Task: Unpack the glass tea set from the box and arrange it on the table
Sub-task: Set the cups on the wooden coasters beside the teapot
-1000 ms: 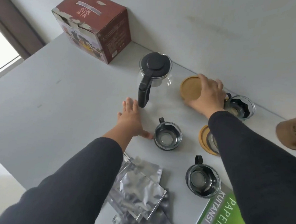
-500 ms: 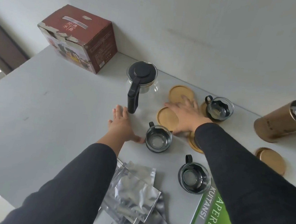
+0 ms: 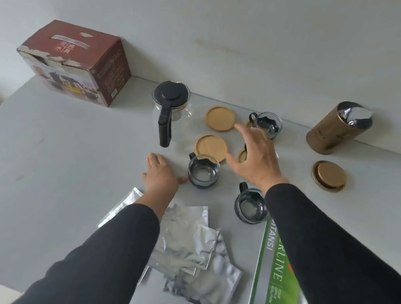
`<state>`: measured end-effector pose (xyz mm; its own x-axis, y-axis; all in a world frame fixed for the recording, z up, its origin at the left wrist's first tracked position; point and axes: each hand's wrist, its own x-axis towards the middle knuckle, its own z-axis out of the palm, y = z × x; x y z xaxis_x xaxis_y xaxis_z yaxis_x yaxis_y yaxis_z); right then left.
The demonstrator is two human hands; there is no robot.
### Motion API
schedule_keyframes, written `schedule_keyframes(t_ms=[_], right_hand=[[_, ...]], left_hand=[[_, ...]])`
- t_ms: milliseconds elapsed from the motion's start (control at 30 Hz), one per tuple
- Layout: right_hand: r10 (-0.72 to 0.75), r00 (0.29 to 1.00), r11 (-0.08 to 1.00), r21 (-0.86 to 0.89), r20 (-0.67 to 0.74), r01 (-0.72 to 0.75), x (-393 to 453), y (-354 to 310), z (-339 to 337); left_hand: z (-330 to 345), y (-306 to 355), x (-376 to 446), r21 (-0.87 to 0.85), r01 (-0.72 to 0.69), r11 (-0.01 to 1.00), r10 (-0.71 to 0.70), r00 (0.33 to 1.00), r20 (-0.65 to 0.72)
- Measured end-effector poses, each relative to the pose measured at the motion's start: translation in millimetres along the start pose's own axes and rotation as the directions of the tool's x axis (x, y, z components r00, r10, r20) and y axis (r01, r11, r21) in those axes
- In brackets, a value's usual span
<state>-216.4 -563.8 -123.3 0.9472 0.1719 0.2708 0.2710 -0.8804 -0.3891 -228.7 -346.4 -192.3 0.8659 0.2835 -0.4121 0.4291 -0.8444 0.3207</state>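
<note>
Now the open, empty right hand (image 3: 255,157) hovers above a half-hidden wooden coaster (image 3: 242,156); lower straight, pinch its rim. Left hand (image 3: 162,174) rests flat, holding nothing, beside the nearest glass cup (image 3: 203,170).

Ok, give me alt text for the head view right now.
Two bare hands reach over a grey table: the left hand rests flat beside a glass cup, the right hand hovers open above wooden coasters. A glass teapot, two more cups, a red box, a gold tin and foil packets surround them.
</note>
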Motion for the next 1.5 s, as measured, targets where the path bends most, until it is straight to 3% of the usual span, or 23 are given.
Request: schedule_keyframes(t_ms=[67,267,367,467,633,1033,1267,1500], right_hand=[[0.068,0.996,0.997,0.041,-0.054,-0.066,-32.9,-5.8,-4.5],[0.354,0.935,0.934,0.045,-0.021,-0.353,-115.3,-3.8,14.1],[0.519,0.855,0.832,0.234,-0.007,-0.503,-131.7,-6.2,22.4],[0.591,0.807,0.757,0.344,0.005,-0.556,-133.9,-6.5,27.1],[0.572,0.82,0.759,0.401,-0.033,-0.513,-129.3,-12.5,30.9],[0.365,0.901,0.918,0.252,-0.234,-0.306,-54.3,-29.2,0.6],[0.296,0.952,0.919,0.296,-0.083,-0.26,29.2,-10.5,0.0],[0.364,0.931,0.844,0.414,0.027,-0.342,88.5,4.9,29.0]], left_hand=[[1.1,-2.5,-3.3,-0.014,-0.024,1.0,0.024,1.0,-0.011],[-1.1,-4.8,4.2,-0.04,-0.074,0.996,0.076,0.996,0.037],[-0.1,-6.7,5.8,-0.032,-0.095,0.995,0.096,0.995,0.032],[-0.6,-9.0,7.8,-0.045,-0.106,0.993,0.107,0.994,0.033],[-0.2,-9.7,9.7,-0.03,-0.108,0.994,0.109,0.993,0.044],[-4.9,-2.7,16.3,0.056,-0.049,0.997,0.044,0.995,0.086],[-12.0,7.6,24.0,0.155,0.006,0.988,-0.033,0.985,0.167],[-10.7,10.1,27.3,0.205,0.011,0.979,-0.045,0.985,0.164]])
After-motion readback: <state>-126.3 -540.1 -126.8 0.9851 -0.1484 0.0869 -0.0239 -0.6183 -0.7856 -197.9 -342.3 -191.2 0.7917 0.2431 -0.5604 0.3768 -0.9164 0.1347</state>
